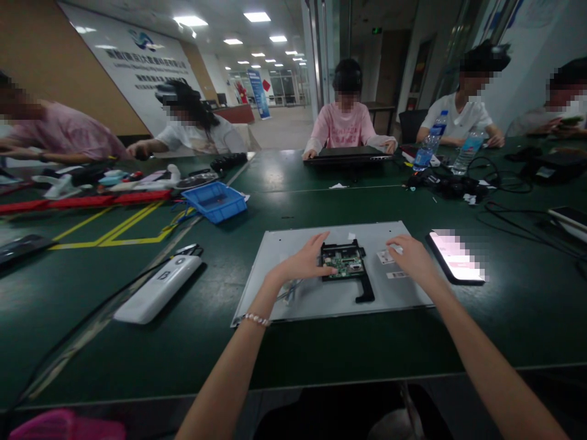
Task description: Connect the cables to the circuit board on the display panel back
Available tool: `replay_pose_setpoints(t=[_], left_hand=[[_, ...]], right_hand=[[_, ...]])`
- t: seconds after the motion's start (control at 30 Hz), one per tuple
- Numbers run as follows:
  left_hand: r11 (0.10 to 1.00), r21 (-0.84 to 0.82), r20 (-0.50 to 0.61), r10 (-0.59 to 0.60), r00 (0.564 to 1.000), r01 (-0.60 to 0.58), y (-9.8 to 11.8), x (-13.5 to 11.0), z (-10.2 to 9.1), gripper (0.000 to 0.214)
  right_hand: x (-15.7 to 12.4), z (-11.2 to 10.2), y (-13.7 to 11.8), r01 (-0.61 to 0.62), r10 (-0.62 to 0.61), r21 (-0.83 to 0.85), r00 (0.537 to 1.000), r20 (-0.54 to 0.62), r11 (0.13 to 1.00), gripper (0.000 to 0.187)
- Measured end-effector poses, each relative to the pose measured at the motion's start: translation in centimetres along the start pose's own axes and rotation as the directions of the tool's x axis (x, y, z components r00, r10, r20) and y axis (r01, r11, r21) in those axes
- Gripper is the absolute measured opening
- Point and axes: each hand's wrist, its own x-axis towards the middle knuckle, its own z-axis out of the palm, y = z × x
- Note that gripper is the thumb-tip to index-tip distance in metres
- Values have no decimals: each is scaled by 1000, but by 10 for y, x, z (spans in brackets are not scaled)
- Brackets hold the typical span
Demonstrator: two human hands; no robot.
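Observation:
A flat grey-white metal panel (312,305) lies on the table in front of me. On its middle sits a green circuit board (346,261) in a black plastic bracket (365,288) with an arm bent toward me. My left hand (305,261) is at the bracket's left side, fingers stretched apart, the thumb over the board's near left edge. Above the panel's right part is my right hand (410,256), thumb and fingers curled together beside a white label (384,256); whatever they pinch, if anything, is too small to make out. Thin cables (291,290) lie below my left wrist.
Right of the panel lies a lit phone (456,256). A white power bank (158,290) with a black cable is at left, a blue tray (215,201) beyond it. Water bottles (430,143) and dark cables stand farther right. Across the table a person (346,122) handles a dark flat screen (351,155).

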Motion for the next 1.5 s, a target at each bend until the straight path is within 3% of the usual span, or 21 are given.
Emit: replay_pose_setpoints(t=[0.17,0.3,0.47,0.6,0.77,0.93,1.3,1.5], left_hand=[[999,-36,-1,-9,1000,9,0,-9,8,98],[999,-44,-4,-7,1000,7,-5,-9,14,97],[999,-32,-8,-14,1000,14,-8,-11,18,99],[1000,-15,-5,-23,1000,23,-11,-11,21,100],[1000,-21,-2,-18,1000,18,-12,-11,23,99],[999,-30,3,-40,999,40,-10,-11,22,100],[1000,-7,-10,-7,1000,7,-17,-8,27,105],[1000,1,-15,-3,1000,3,-14,-8,27,106]], right_hand=[[14,7,-14,65,-65,33,998,6,997,26],[43,11,-37,158,-159,16,983,90,987,27],[76,25,-68,132,-74,-212,961,265,968,22],[86,37,-87,136,3,-412,948,318,901,20],[92,44,-103,132,17,-458,952,305,879,23],[90,40,-104,158,-10,-462,952,305,873,26],[73,46,-113,396,-258,-352,889,379,848,26],[68,50,-118,407,-281,-321,885,372,855,29]])
